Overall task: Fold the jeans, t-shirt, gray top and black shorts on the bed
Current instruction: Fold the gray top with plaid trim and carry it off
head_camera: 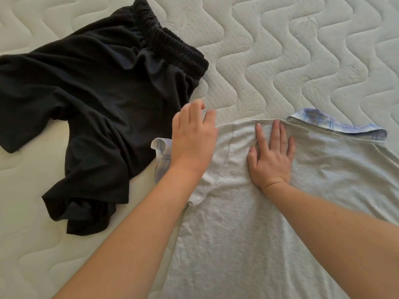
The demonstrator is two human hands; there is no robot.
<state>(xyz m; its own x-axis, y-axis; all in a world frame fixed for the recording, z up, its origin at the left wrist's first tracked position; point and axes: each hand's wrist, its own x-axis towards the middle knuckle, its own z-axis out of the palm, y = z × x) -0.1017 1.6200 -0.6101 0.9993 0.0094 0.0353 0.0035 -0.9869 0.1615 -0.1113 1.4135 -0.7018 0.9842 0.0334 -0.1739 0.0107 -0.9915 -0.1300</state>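
So the right hand (271, 156) is pressed flat, fingers spread, on the gray top (248, 234) (near right). The left hand (193, 137) hovers relaxed at its sleeve. Black shorts (97, 100) lie rumpled far left, unfolded. Jeans and t-shirt aren't visible.

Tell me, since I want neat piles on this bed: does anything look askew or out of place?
Yes. The black shorts lie crumpled and unfolded on the mattress, legs bunched. The gray top's plaid-cuffed sleeve sticks out sideways under the left hand, not yet folded in. The right hand presses the top flat.
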